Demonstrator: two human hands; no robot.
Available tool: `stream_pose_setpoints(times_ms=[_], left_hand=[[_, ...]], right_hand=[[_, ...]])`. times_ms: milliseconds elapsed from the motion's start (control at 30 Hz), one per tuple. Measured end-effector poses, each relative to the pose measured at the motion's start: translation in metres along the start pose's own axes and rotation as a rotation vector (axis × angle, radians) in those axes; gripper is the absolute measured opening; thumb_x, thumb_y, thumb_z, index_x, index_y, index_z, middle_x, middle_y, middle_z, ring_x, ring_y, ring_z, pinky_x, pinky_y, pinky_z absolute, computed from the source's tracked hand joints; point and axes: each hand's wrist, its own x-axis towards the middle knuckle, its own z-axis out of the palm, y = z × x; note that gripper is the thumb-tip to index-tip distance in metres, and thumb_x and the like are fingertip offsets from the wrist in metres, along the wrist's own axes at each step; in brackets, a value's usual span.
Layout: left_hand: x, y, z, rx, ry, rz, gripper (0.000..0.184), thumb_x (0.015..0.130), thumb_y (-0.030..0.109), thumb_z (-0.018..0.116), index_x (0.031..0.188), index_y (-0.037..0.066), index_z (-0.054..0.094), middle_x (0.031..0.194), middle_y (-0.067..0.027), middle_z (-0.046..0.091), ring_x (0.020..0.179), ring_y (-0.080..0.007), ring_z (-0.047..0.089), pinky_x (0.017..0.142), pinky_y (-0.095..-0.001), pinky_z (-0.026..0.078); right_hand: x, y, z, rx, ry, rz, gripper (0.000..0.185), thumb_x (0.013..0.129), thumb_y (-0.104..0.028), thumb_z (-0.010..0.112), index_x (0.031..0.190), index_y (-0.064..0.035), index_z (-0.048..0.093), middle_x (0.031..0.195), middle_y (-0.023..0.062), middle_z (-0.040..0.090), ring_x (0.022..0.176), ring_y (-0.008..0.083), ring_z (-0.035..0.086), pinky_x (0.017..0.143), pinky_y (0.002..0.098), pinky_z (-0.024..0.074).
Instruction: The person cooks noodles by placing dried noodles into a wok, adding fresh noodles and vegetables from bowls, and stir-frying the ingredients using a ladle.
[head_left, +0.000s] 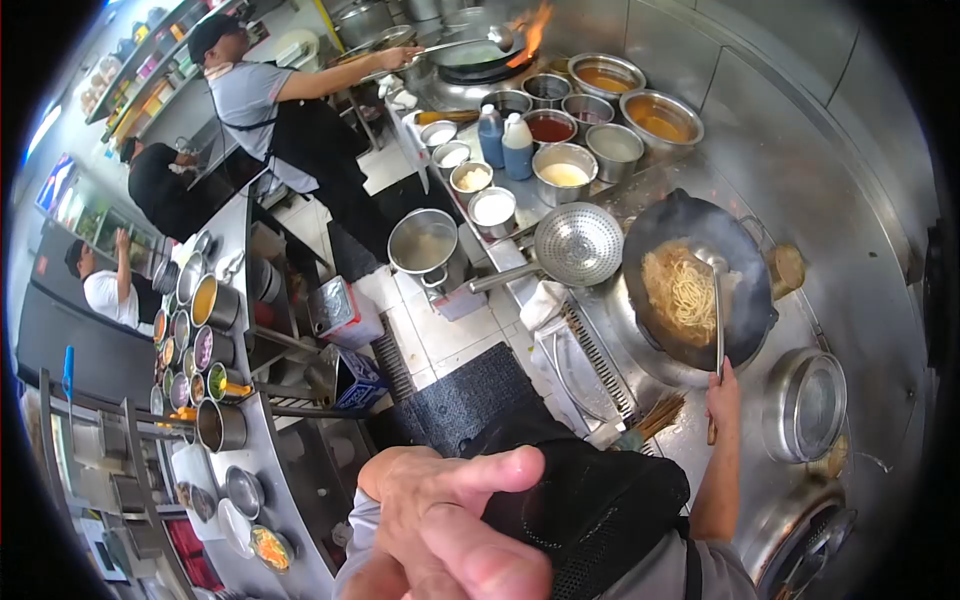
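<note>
My right hand (722,393) is wrapped round the handle of a long metal ladle (719,310). The ladle's bowl rests among noodles (690,290) in a dark, steaming wok (645,215). Close to the camera, my left hand (455,520) is raised in front of my body, its visible fingers stretched out and apart with nothing held. Part of that hand is cut off by the lower edge. A perforated metal strainer (578,245) with a long handle lies just left of the wok.
Sauce bowls (660,118), several metal pots and two bottles (517,148) line the counter beyond the strainer. A large stockpot (424,245) stands left of it. Another person (290,90) cooks at a flaming wok. Stacked metal bowls (805,405) sit at right; ingredient containers (215,303) crowd the left counter.
</note>
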Motion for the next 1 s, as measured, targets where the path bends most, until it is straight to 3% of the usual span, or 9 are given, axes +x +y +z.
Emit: stream_pose_setpoints(times_ms=[100, 133, 200, 333, 433, 500, 600, 700, 1000], left_hand=[[-0.001, 0.025, -0.022, 0.160, -0.139, -0.154, 0.031, 0.105, 0.014, 0.032, 0.127, 0.008, 0.052, 0.109, -0.0074, 0.069, 0.095, -0.0291, 0.064, 0.096, -0.0558, 0.044], [-0.007, 0.028, -0.018, 0.309, -0.085, -0.105, 0.027, 0.104, 0.013, 0.032, 0.122, 0.009, 0.051, 0.108, -0.0079, 0.069, 0.103, -0.0266, 0.059, 0.092, -0.0515, 0.046], [-0.013, 0.036, -0.019, 0.309, -0.064, -0.122, 0.024, 0.103, 0.012, 0.033, 0.119, 0.009, 0.051, 0.106, -0.0075, 0.069, 0.103, -0.0262, 0.059, 0.092, -0.0504, 0.045], [-0.017, 0.051, -0.031, 0.264, -0.038, -0.154, 0.016, 0.100, 0.009, 0.037, 0.107, 0.012, 0.051, 0.099, -0.0056, 0.068, 0.103, -0.0244, 0.057, 0.089, -0.0459, 0.042], [-0.018, 0.069, -0.036, 0.256, 0.000, -0.188, 0.015, 0.099, 0.007, 0.038, 0.102, 0.013, 0.052, 0.097, -0.0048, 0.067, 0.103, -0.0232, 0.057, 0.088, -0.0454, 0.041], [-0.016, 0.076, -0.040, 0.261, 0.026, -0.213, 0.015, 0.098, 0.006, 0.039, 0.100, 0.013, 0.052, 0.097, -0.0046, 0.067, 0.102, -0.0224, 0.057, 0.088, -0.0461, 0.041], [-0.011, 0.077, -0.045, 0.458, 0.066, -0.054, 0.015, 0.097, 0.005, 0.040, 0.099, 0.013, 0.052, 0.094, -0.0044, 0.068, 0.101, -0.0205, 0.058, 0.088, -0.0455, 0.041], [-0.010, 0.088, -0.051, 0.486, 0.127, -0.061, 0.013, 0.096, 0.005, 0.042, 0.096, 0.013, 0.052, 0.091, -0.0033, 0.068, 0.098, -0.0193, 0.059, 0.087, -0.0440, 0.041], [-0.009, 0.110, -0.059, 0.555, 0.217, -0.129, 0.015, 0.093, 0.002, 0.046, 0.086, 0.013, 0.053, 0.085, -0.0021, 0.068, 0.088, -0.0156, 0.061, 0.082, -0.0423, 0.043]], right_hand=[[-0.018, -0.013, 0.011, -0.177, 0.004, 0.014, 0.054, 0.098, -0.019, 0.052, 0.149, -0.0105, 0.036, 0.087, 0.0214, 0.066, 0.061, 0.0301, 0.064, 0.055, 0.0419, 0.0522], [-0.015, 0.000, 0.018, -0.189, -0.003, 0.018, 0.054, 0.098, -0.019, 0.052, 0.149, -0.0105, 0.036, 0.087, 0.0214, 0.066, 0.061, 0.0301, 0.064, 0.055, 0.0419, 0.0522], [-0.001, 0.029, 0.036, -0.287, 0.125, -0.086, 0.053, 0.098, -0.021, 0.051, 0.148, -0.0092, 0.038, 0.099, 0.0259, 0.067, 0.083, 0.0393, 0.068, 0.071, 0.0457, 0.0534], [-0.009, 0.016, 0.038, -0.162, 0.112, -0.076, 0.051, 0.098, -0.021, 0.051, 0.146, -0.0087, 0.039, 0.107, 0.0282, 0.066, 0.095, 0.0431, 0.065, 0.078, 0.0468, 0.0523], [-0.011, 0.010, 0.043, -0.199, 0.089, -0.026, 0.052, 0.098, -0.021, 0.051, 0.147, -0.0092, 0.038, 0.107, 0.0284, 0.065, 0.094, 0.0422, 0.066, 0.079, 0.0472, 0.0522], [0.010, 0.042, 0.054, -0.237, 0.182, -0.175, 0.052, 0.098, -0.022, 0.051, 0.148, -0.0122, 0.037, 0.095, 0.0214, 0.066, 0.056, 0.0294, 0.064, 0.043, 0.0403, 0.0511], [-0.024, -0.016, 0.048, -0.180, 0.134, -0.020, 0.052, 0.099, -0.021, 0.050, 0.148, -0.0103, 0.037, 0.100, 0.0265, 0.066, 0.074, 0.0378, 0.068, 0.058, 0.0447, 0.0550], [-0.020, -0.008, 0.054, -0.161, 0.144, -0.038, 0.052, 0.099, -0.020, 0.050, 0.148, -0.0108, 0.036, 0.096, 0.0251, 0.066, 0.064, 0.0338, 0.066, 0.045, 0.0412, 0.0520], [-0.025, -0.018, 0.060, -0.156, 0.155, -0.020, 0.053, 0.100, -0.020, 0.049, 0.149, -0.0093, 0.034, 0.092, 0.0245, 0.066, 0.056, 0.0300, 0.063, 0.043, 0.0410, 0.0501]])
